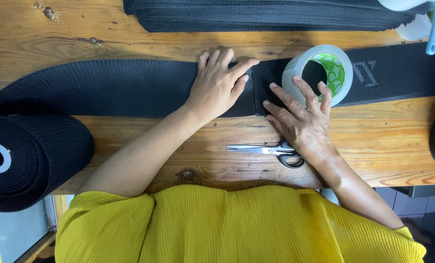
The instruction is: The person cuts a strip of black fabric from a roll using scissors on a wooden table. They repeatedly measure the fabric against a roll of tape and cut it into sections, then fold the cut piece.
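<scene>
Yellow pleated fabric fills our lower view. Our left hand presses flat, fingers spread, on black webbing; our right hand, fingers splayed, touches the tape roll, half hiding scissors. A webbing spool is cropped.

Even, soft daylight, medium-bright, no hard shadows. Faint soft shadows under both forearms on the wooden table. Mild glare on the tape roll at upper right and on the scissors blades. Black webbing loses weave detail, near-crushed blacks at left edge. Focus sharp centre frame; slight wide-angle bowing at edges. No motion blur.
</scene>
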